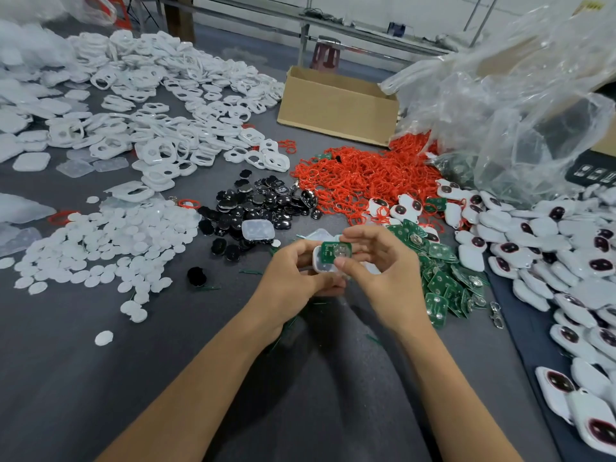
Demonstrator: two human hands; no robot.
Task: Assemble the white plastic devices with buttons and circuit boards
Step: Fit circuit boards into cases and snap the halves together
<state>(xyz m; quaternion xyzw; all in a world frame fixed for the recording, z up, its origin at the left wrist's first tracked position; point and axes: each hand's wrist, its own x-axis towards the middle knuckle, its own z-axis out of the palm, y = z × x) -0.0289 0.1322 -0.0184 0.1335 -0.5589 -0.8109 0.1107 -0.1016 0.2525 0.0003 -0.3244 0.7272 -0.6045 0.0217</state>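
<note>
Head view: left hand [293, 275] grips white shell [321, 263]; right hand [376, 261] pinches green circuit board [335, 251] onto it.

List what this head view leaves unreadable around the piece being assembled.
Head view only.
Inside of the white shell: covered by the left hand and circuit board.
Markings on the circuit board: too small.
Inside of the cardboard box: hidden by its near wall.

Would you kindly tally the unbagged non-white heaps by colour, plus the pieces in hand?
Red heap: 1
Black heap: 1
Green heap: 1
Held green board: 1
Held white shell: 1
Total: 5
</note>
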